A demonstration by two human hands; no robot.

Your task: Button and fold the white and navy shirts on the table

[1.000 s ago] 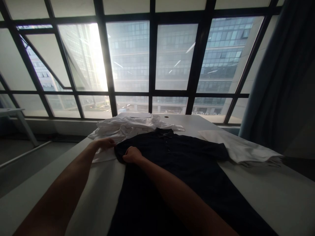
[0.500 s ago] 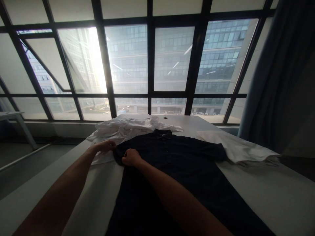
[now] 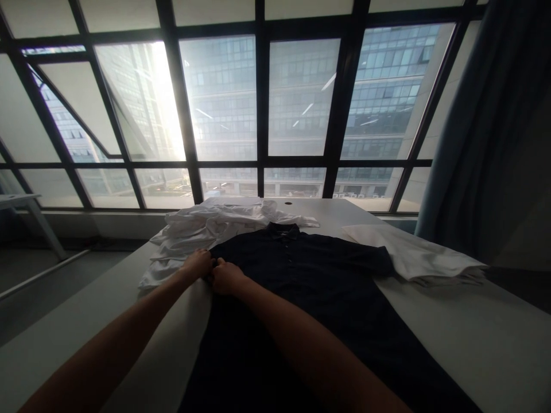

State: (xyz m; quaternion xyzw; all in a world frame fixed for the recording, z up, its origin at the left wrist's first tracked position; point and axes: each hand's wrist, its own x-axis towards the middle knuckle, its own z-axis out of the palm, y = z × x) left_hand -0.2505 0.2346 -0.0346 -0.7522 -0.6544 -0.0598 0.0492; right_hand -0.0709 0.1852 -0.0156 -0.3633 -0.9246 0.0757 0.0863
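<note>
at the dark shirt [image 3: 310, 287] sleeve, both hands' fingertips are hidden.

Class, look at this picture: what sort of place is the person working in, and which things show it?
Probably an office-type room high in a city building. A wall of dark-framed windows faces office towers, and a long white table holds a dark shirt and white garments.
</note>
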